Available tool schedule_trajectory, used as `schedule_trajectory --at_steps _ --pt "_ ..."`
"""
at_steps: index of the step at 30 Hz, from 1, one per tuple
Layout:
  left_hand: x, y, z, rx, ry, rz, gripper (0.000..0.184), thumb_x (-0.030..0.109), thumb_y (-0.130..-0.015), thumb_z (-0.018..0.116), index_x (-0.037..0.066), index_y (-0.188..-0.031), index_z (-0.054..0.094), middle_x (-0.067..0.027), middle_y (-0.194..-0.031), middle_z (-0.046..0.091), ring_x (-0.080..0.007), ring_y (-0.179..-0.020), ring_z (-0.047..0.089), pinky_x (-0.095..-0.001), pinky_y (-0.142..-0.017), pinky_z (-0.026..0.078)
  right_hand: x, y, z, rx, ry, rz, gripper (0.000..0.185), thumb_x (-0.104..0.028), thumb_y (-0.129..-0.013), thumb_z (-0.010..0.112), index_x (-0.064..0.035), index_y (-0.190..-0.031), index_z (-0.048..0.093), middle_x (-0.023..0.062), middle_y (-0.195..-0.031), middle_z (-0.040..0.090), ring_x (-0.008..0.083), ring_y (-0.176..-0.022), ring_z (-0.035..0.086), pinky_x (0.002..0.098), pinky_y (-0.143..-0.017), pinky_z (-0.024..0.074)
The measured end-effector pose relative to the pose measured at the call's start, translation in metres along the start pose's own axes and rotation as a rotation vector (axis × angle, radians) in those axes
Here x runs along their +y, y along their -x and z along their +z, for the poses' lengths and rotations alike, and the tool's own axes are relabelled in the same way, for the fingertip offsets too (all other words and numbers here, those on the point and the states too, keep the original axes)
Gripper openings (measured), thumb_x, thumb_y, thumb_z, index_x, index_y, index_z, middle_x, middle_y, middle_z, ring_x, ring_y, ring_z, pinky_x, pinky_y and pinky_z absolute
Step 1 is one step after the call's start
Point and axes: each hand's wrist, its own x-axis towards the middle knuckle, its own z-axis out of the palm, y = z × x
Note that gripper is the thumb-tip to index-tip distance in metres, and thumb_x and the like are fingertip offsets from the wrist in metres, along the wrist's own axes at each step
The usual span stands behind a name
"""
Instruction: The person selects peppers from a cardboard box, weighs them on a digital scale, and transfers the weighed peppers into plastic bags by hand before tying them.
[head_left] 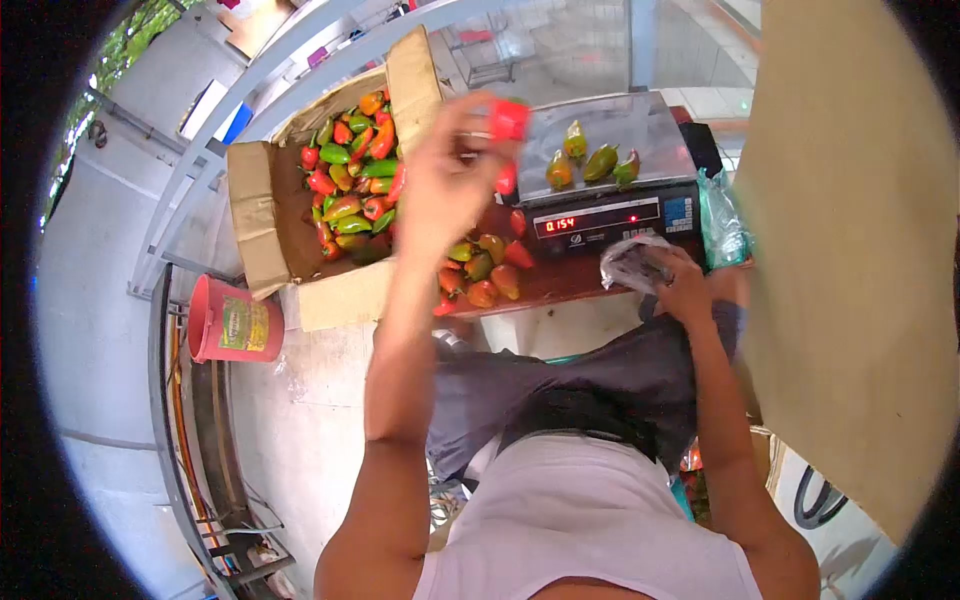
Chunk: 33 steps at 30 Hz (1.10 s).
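Note:
Blurred by motion, my left hand (455,165) is raised between the cardboard box and the scale, closed on a red pepper (508,120). My right hand (688,285) pinches a clear plastic bag (635,262) at the scale's front edge. Several green and orange peppers (602,162) lie on the metal plate of the scale (660,125), whose display reads 0.154. Beside the scale, a pile of red and green peppers (480,268) rests on the dark red table (570,290). More peppers (350,180) fill part of the open cardboard box (262,215).
A pink bucket (235,320) stands on the floor at the left. Green plastic bags (722,220) hang at the scale's right side. A large tan board (850,230) rises on the right. Metal bars and glass (590,50) run behind the scale.

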Motion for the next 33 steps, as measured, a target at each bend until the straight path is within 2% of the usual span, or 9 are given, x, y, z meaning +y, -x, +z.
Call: schedule_trajectory --at_steps 4,7,11,17,21,23,25,30,33 --pt "-0.09 -0.024 0.074 -0.125 -0.261 -0.117 0.039 0.016 -0.081 0.075 0.01 -0.119 0.067 -0.02 -0.091 0.072 -0.0291 -0.078 0.072 -0.0404 -0.071 0.056 0.018 -0.001 0.005 0.154 -0.06 -0.178 0.041 -0.003 -0.077 0.073 -0.0123 -0.117 0.074 0.0124 -0.124 0.066 0.0291 -0.101 0.069 0.0363 -0.085 0.0559" --pt "-0.122 -0.044 0.088 -0.111 -0.466 -0.327 0.038 0.016 -0.081 0.074 0.009 -0.118 0.067 -0.0235 -0.094 0.072 -0.0347 -0.087 0.072 -0.0439 -0.075 0.056 0.005 -0.001 -0.008 0.035 -0.217 0.05 0.038 -0.004 -0.077 0.075 -0.0182 -0.113 0.076 0.0173 -0.127 0.065 0.0334 -0.114 0.064 0.0402 -0.096 0.0534" --pt "-0.085 -0.029 0.079 -0.069 -0.256 -0.046 0.037 0.012 -0.081 0.071 0.007 -0.117 0.067 -0.0242 -0.094 0.07 -0.037 -0.09 0.071 -0.0431 -0.079 0.056 0.014 -0.01 0.001 0.063 -0.142 0.027 0.035 -0.004 -0.078 0.076 -0.0131 -0.112 0.076 0.0163 -0.123 0.066 0.0309 -0.106 0.067 0.0374 -0.091 0.0537" --pt "-0.031 0.013 -0.056 0.411 -0.217 0.017 0.045 -0.006 -0.083 0.062 0.004 -0.127 0.063 -0.0054 -0.102 0.068 -0.0125 -0.092 0.064 -0.0268 -0.076 0.054 0.063 -0.008 0.022 0.059 -0.042 -0.157 0.034 -0.003 -0.083 0.071 -0.0049 -0.117 0.072 0.0162 -0.118 0.068 0.0291 -0.103 0.068 0.0346 -0.088 0.0529" --pt "-0.13 0.032 -0.162 0.126 -0.127 -0.252 0.035 -0.007 -0.085 0.06 0.0 -0.118 0.068 -0.0078 -0.098 0.072 -0.0148 -0.085 0.068 -0.0273 -0.073 0.054 0.026 -0.009 0.009 0.062 -0.07 -0.096 0.039 -0.004 -0.085 0.069 -0.0041 -0.124 0.069 0.0176 -0.12 0.067 0.0294 -0.104 0.067 0.035 -0.09 0.0518" --pt "-0.148 0.035 -0.207 0.305 -0.15 -0.28 0.027 -0.004 -0.086 0.062 -0.001 -0.11 0.071 -0.0097 -0.09 0.074 -0.017 -0.079 0.07 -0.0299 -0.072 0.055 0.019 -0.007 0.01 0.067 -0.057 -0.007 0.043 -0.005 -0.086 0.069 -0.0051 -0.128 0.067 0.0189 -0.122 0.066 0.0304 -0.105 0.067 0.0357 -0.091 0.0514" --pt "-0.146 0.03 -0.234 0.462 -0.628 -0.404 0.024 0.0 -0.085 0.061 0.005 -0.104 0.074 -0.0136 -0.088 0.076 -0.0194 -0.083 0.074 -0.0337 -0.076 0.056 0.02 -0.004 0.011 0.057 -0.018 0.01 0.048 -0.005 -0.086 0.069 -0.0074 -0.133 0.064 0.0202 -0.123 0.065 0.0316 -0.106 0.067 0.0367 -0.091 0.0513" --pt "-0.249 0.038 -0.272 0.001 -1.189 -0.384 0.022 0.006 -0.084 0.061 0.005 -0.101 0.075 -0.0145 -0.087 0.075 -0.0216 -0.077 0.073 -0.036 -0.072 0.057 0.035 -0.009 0.021 0.096 0.283 -0.14 0.058 -0.006 -0.084 0.07 -0.0135 -0.14 0.059 0.0227 -0.125 0.063 0.035 -0.106 0.066 0.0393 -0.088 0.0532" --pt "-0.207 0.015 -0.271 0.183 -0.03 -0.785 0.019 0.012 -0.084 0.063 0.002 -0.096 0.074 -0.0168 -0.084 0.074 -0.024 -0.072 0.074 -0.0378 -0.068 0.058 0.047 -0.01 0.023 0.07 0.262 -0.222 0.058 -0.006 -0.083 0.071 -0.0151 -0.14 0.059 0.0246 -0.128 0.061 0.0375 -0.106 0.065 0.042 -0.088 0.0541"
